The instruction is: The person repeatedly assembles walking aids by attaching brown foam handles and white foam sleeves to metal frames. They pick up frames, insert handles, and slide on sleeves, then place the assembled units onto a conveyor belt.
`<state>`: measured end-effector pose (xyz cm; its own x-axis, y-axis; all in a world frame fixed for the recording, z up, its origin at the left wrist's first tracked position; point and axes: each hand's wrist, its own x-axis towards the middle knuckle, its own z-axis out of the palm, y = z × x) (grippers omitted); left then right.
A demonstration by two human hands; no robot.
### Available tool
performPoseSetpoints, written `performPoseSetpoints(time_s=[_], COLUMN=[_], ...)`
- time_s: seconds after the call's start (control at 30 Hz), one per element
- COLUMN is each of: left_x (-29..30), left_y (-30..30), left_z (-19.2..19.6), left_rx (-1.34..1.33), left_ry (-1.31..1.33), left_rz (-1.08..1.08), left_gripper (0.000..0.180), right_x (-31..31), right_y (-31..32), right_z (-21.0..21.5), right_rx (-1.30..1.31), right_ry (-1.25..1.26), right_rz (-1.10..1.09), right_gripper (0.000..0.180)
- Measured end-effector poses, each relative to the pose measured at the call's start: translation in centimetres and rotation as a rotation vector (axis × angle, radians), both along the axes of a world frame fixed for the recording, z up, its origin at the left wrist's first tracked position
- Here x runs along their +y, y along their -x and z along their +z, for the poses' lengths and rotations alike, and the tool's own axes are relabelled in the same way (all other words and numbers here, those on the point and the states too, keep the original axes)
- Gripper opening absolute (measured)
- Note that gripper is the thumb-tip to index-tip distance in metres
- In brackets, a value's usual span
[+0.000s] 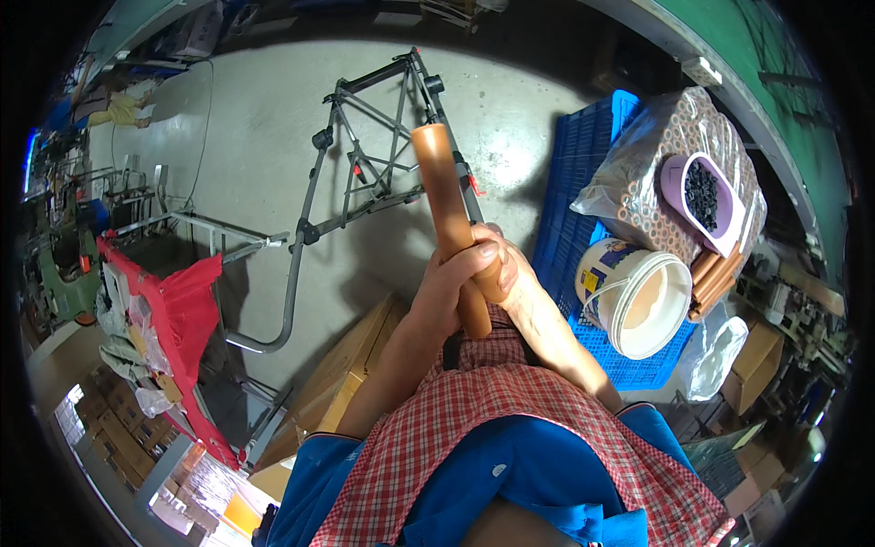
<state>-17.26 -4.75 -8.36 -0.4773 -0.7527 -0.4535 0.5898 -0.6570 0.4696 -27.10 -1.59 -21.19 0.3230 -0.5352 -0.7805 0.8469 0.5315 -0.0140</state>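
In front of my body, my left hand (445, 290) is wrapped round a long brown tube (441, 187), which slants up and away from me. Its lower end shows below my fingers. My right hand (516, 269) presses close against the left, closed round a second brown piece (493, 281). Overlapping fingers hide how the two pieces meet. Just beyond my hands stands a dark grey tubular metal frame (308, 196) with black joints and red parts. One of its legs runs down behind my hands, and I cannot tell whether it touches the brown pieces.
On the right, a blue plastic crate (570, 173) carries a clear bag of brown tubes (643, 196), a pink container (675, 187) of small black parts and a white bucket (606, 283). At left are a cardboard box (333, 374) and red cloth (182, 310) on a metal rack.
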Motion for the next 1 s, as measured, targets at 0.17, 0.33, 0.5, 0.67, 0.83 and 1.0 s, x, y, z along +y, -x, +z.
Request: performPoseSetpoints(time_s=[0.17,0.33,0.5,0.67,0.83,1.0], left_x=[-0.8,-3.3,-5.4,-0.2,1.7,1.1], left_y=[-0.5,5.2,6.9,-5.2,-21.4,-18.9], left_z=[-2.0,-0.7,1.4,8.1,5.6,2.0], left_rx=[0.208,0.159,-0.113,-0.761,-0.600,-0.517], left_ry=[0.041,-0.038,0.307,0.052,0.230,0.183], left_rz=[-0.094,0.057,0.176,0.258,1.054,0.974], left_gripper=[0.017,0.014,0.035,0.023,0.030,0.028], right_x=[-1.0,-3.3,-8.0,-3.7,3.1,1.1], right_y=[0.9,5.8,13.2,11.2,-5.0,-17.7], right_z=[1.5,-0.8,1.3,-2.2,-4.1,0.1], right_rx=[-0.163,0.093,-0.014,0.029,0.167,0.098], right_ry=[0.086,0.348,0.586,0.355,0.194,0.263], right_rz=[0.053,0.007,0.001,-0.107,0.543,0.679], right_gripper=[0.032,0.037,0.043,0.055,0.043,0.048])
